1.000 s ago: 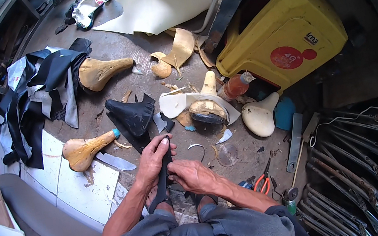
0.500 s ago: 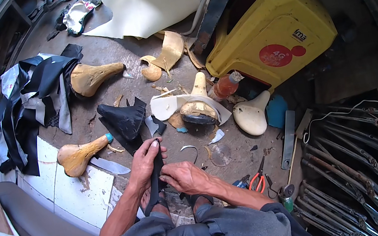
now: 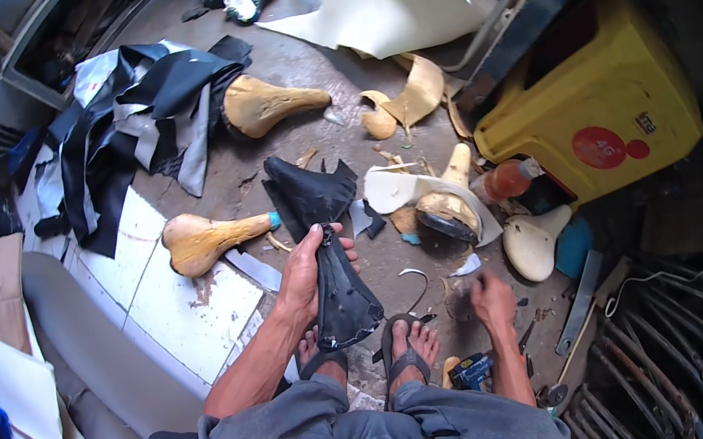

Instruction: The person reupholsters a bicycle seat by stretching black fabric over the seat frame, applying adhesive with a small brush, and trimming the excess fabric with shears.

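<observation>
My left hand [image 3: 298,278] grips a black bicycle saddle cover [image 3: 348,303] by its narrow end, thumb on top. The cover's wide end hangs down above my sandalled feet. Off to the right, my right hand [image 3: 493,300] is low over the floor, blurred, with its fingers curled in. What they hold, if anything, is hidden. Close to it are a white scrap [image 3: 466,266] and a power tool [image 3: 473,372] with a dark and blue body. Beyond my left hand lies a second black cover piece [image 3: 308,188].
Tan saddle pads [image 3: 205,241] lie on the floor at left. A saddle with a white sheet [image 3: 443,203] and a cream saddle [image 3: 533,246] lie right of centre. A yellow plastic box [image 3: 594,101] stands far right, above metal tubes [image 3: 639,357]. Black and grey material [image 3: 152,99] is heaped far left.
My right hand has let go of the black cover and moved right, down towards the floor. My left hand still holds the cover, now with its wide side showing. The view has shifted.
</observation>
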The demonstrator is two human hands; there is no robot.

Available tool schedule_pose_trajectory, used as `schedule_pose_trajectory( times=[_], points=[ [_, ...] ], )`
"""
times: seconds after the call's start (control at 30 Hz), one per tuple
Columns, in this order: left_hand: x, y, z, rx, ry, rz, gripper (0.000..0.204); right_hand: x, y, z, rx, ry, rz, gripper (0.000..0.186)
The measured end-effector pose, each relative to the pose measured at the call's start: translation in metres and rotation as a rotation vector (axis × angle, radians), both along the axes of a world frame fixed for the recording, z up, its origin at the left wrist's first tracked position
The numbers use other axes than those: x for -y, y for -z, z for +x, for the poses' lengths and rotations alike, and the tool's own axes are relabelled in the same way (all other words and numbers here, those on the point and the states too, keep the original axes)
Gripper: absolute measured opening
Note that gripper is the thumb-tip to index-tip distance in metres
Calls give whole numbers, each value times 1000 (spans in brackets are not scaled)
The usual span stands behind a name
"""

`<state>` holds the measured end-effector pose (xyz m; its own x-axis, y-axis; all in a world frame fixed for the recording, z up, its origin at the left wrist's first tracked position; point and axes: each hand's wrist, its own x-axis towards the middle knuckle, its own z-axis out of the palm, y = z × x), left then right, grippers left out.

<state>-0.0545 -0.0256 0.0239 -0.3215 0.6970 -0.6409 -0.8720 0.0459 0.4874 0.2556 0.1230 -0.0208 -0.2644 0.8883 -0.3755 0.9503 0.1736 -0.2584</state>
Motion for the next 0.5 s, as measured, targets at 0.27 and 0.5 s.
schedule_pose_trajectory(
  times=[0.27, 0.5],
  points=[
    [4, 3, -7, 29, -11, 7, 42, 4, 36, 71, 178, 180, 116, 27],
    [-4, -5, 1, -95, 1, -20, 43, 46, -73, -66, -480, -207, -487, 34]
  ],
)
